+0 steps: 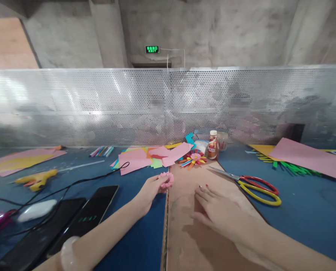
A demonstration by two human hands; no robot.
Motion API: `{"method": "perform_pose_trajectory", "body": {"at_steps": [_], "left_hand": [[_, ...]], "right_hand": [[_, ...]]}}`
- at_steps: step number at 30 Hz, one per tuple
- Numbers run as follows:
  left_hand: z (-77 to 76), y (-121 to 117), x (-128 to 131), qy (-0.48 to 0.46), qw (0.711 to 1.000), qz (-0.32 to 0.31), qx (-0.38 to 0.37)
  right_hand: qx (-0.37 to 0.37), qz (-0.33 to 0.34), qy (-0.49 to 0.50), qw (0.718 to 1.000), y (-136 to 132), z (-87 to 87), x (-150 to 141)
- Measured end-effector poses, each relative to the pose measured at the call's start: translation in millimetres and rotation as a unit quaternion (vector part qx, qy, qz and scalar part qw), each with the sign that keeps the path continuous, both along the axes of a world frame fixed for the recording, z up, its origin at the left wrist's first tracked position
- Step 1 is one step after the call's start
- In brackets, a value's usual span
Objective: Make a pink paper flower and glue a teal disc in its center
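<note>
On the far left of a blue tabletop (145,241), a purple object (0,223) lies beside a rounded white object (37,210). Behind them is a yellow glue gun (38,180), and nearer the camera two dark phones (93,210) lie side by side. Capped markers (101,151) sit farther back. In the middle, the left hand (148,192) is closed in a pinch, thumb and fingers gripping a frilly pink ring (167,180) by its left side, near the left edge of a brown board (185,226). Behind the ring are pink sheets (135,160), then a multicoloured paper flower (195,159) and a white-capped bottle (213,146). The right hand (213,205) is open and palm down over the board, holding nothing; whether it touches the surface is unclear. To its right, red-and-yellow-handled scissors (238,178) lie partly across the board's edge, with green strips (295,168) beyond.
</note>
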State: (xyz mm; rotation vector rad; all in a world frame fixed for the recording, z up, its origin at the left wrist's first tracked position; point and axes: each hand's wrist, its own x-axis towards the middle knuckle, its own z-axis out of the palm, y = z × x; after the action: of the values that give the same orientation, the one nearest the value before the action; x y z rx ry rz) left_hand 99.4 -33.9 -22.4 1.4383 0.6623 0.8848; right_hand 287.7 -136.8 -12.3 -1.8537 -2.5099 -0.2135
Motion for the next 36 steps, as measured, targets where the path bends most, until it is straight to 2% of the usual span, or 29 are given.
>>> {"method": "perform_pose_trajectory", "body": {"at_steps": [2, 4, 7, 8, 10, 11, 13, 16, 19, 22, 25, 28, 32, 36], "left_hand": [[-1.0, 1.0, 0.5, 0.003, 1.000, -0.002, 0.001], [-2.6, 2.6, 0.9, 0.006, 1.000, 0.000, 0.000], [-4.7, 5.0, 0.9, 0.011, 1.000, 0.005, -0.004], [-5.0, 5.5, 0.8, 0.011, 1.000, 0.005, -0.006], [-4.9, 6.1, 0.7, 0.012, 1.000, 0.003, -0.010], [-4.6, 6.1, 0.7, 0.011, 1.000, 0.001, -0.011], [-3.6, 5.8, 0.6, 0.008, 1.000, -0.003, -0.010], [-2.7, 5.4, 0.8, 0.005, 1.000, -0.006, -0.008], [-2.6, 5.4, 1.1, 0.005, 1.000, -0.004, -0.009], [-2.2, 4.2, 0.9, 0.006, 1.000, -0.006, -0.007], [-1.6, 2.7, 0.6, 0.006, 1.000, -0.006, -0.003], [-1.2, 1.8, 0.8, 0.007, 1.000, -0.002, 0.002], [0.2, -1.5, 1.7, 0.009, 1.000, 0.008, 0.021], [2.3, -8.7, 3.6, 0.006, 0.999, 0.019, 0.041]], "right_hand": [[0.020, 0.012, 0.009, 1.000, -8.2, 4.1, 0.9], [0.021, 0.062, 0.033, 0.997, -20.4, 8.2, 1.2], [-0.058, 0.180, 0.042, 0.981, -34.6, 12.0, 7.0], [-0.096, 0.200, 0.043, 0.974, -36.4, 12.1, 12.2], [-0.130, 0.169, 0.046, 0.976, -36.5, 10.4, 27.6], [-0.121, 0.124, 0.047, 0.984, -36.2, 8.7, 36.7], [-0.103, 0.082, 0.054, 0.990, -38.2, 3.9, 54.4], [-0.041, -0.014, 0.121, 0.992, -50.3, -7.2, 71.9], [0.007, -0.098, 0.148, 0.984, -63.4, -20.0, 75.9], [-0.014, -0.134, 0.131, 0.982, -63.3, -25.6, 69.1], [-0.058, -0.133, 0.087, 0.986, -47.0, -21.1, 56.9], [-0.059, -0.083, 0.077, 0.992, -23.6, -12.4, 45.3], [0.041, -0.018, 0.082, 0.996, -0.4, -0.2, 31.7], [0.124, 0.017, 0.184, 0.975, 8.4, 12.7, 17.8]]}}
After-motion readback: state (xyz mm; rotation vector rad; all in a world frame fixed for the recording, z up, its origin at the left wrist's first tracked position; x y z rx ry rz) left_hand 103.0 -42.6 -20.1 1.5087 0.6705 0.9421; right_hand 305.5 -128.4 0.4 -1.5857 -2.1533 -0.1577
